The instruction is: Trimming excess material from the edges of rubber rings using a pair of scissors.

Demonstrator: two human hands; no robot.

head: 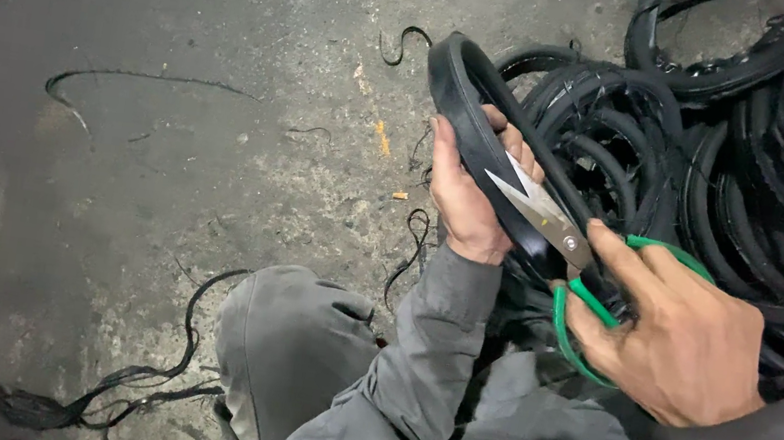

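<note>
Black rubber ring (472,110), clamped in left hand (464,194); right hand (685,334) closing green-handled scissors (566,243) could nick fingers (513,140) beside the blades.

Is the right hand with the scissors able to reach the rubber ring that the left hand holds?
Probably yes: the scissors in the right hand already lie against the rubber ring held by the left hand.

I am looking down at a rough workshop: a stained, pitted concrete floor (173,121) strewn with thin black rubber trimmings (118,386), and a heap of black rubber rings (775,149) piled directly on the ground at the right.
</note>
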